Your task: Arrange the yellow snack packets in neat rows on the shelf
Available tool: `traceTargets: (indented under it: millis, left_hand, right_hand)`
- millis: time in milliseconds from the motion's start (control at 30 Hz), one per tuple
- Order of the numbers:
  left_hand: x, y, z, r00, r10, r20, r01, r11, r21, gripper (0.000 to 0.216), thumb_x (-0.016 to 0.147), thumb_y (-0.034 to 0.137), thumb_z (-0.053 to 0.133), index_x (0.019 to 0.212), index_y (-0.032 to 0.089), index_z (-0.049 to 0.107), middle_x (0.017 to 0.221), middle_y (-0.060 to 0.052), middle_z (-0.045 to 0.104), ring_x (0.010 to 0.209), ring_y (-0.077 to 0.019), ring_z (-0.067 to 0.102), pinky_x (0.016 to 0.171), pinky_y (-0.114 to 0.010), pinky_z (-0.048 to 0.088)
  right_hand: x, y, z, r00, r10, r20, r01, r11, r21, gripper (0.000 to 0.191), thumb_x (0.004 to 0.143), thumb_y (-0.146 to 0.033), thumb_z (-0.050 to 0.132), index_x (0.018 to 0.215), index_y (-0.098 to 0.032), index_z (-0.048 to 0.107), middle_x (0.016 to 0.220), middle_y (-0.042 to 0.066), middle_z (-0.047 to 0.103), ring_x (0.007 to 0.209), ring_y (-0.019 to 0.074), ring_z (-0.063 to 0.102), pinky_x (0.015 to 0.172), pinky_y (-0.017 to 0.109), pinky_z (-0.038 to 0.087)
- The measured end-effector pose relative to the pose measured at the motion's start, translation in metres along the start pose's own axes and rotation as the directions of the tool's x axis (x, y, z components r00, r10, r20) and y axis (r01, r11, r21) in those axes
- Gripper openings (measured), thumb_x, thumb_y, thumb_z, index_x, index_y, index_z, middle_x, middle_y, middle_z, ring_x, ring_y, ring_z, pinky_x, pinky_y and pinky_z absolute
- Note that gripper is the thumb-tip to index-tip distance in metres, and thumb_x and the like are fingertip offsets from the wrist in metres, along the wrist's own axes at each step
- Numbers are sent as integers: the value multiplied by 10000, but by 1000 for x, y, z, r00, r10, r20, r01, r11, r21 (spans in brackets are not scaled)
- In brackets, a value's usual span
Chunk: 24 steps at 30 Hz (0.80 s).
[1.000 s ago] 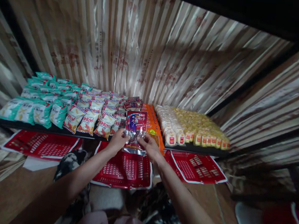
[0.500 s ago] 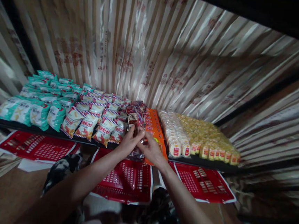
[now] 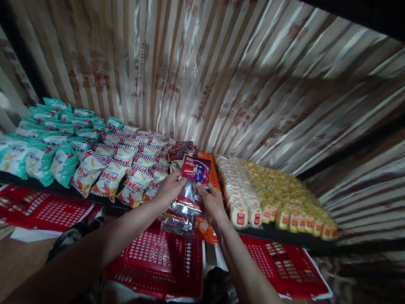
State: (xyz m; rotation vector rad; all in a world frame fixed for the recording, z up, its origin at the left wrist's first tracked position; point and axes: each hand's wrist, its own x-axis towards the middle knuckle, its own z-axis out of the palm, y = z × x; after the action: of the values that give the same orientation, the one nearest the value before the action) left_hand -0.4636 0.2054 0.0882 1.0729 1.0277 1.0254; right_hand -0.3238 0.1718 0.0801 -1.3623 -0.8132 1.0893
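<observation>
My left hand (image 3: pixel 169 189) and my right hand (image 3: pixel 210 201) both grip a red and silver snack packet (image 3: pixel 193 179) at the front edge of a dark shelf (image 3: pixel 280 234). Left fingers pinch its left side, right fingers its right side. The packet stands upright with its silver lower part hanging over the edge. More red packets (image 3: pixel 179 151) lie in a row behind it. An orange packet (image 3: pixel 212 171) lies just right of it.
Teal bags (image 3: pixel 39 152) fill the shelf's left, red-and-white striped bags (image 3: pixel 115 173) the middle, yellow wrapped cakes (image 3: pixel 283 197) the right. Red plastic baskets (image 3: pixel 167 262) sit on the floor below. A striped curtain (image 3: pixel 203 67) hangs behind the shelf.
Both hands have moved up and forward with the packet. It was held flat, then bunched between the hands, and now stands upright over the row on the shelf. The view shifted left.
</observation>
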Motion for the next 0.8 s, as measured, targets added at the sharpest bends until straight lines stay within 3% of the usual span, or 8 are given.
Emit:
traceTargets:
  millis: [100,167,233,333,467,633,733,800]
  left_hand:
    - [34,3,-11,987,135,-88,-86,902,423,296,751,221,554,1030,159,631,1066,-92,654,1019,-243,581,889,-346,430]
    - [57,5,-19,972,234,-24,-150,692,706,303,755,202,549,1041,186,650,1180,-94,609,1193,-287,461,1005,-399,330]
    - [75,7,-22,956,290,47,-192,494,848,323,800,236,505,1089,203,644,1260,-93,563,1294,-306,339,1068,-436,227]
    - [96,7,-18,957,270,103,-199,356,913,425,856,356,438,1223,186,568,1336,-117,499,1350,-334,232,1097,-486,102]
    - [110,2,-3,968,188,164,-217,311,925,553,866,486,392,1302,158,483,1344,-161,480,1338,-372,247,1077,-544,24]
    - [108,-7,11,948,179,261,-305,290,907,494,851,401,447,1284,166,484,1361,-171,450,1312,-354,306,1075,-525,100]
    - [103,-11,17,936,176,305,-348,341,873,456,845,336,452,1267,168,491,1366,-152,446,1301,-337,331,1055,-486,211]
    - [103,-10,18,939,171,299,-344,424,838,418,851,306,443,1233,156,517,1341,-145,474,1286,-324,359,1048,-455,248]
  right_hand:
    - [14,-1,-19,992,-37,-119,42,998,39,381,579,-479,723,820,-221,578,636,-36,664,543,168,600,539,286,478]
    - [20,-3,-31,987,-53,-150,60,997,43,395,591,-478,710,856,-221,569,652,-29,677,563,183,619,541,297,485]
    - [22,-3,-39,983,-56,-173,64,997,45,397,593,-478,706,860,-221,562,646,-26,679,560,188,626,535,302,490]
    - [19,-3,-43,985,-32,-169,43,997,65,415,565,-478,727,838,-214,561,623,-25,675,528,187,621,520,307,496]
    - [15,-1,-45,991,-14,-132,28,994,108,438,551,-464,759,855,-207,575,649,-23,689,536,188,632,532,303,508]
    - [17,3,-49,993,-17,-113,28,995,96,440,589,-473,752,905,-210,596,691,-22,699,596,190,651,567,303,514]
    - [19,5,-47,994,-17,-112,24,997,69,446,579,-487,753,876,-195,596,673,-18,691,545,173,626,548,296,503]
    - [20,5,-43,995,-28,-92,32,999,37,443,581,-503,739,856,-191,587,660,-15,681,522,162,605,532,285,492]
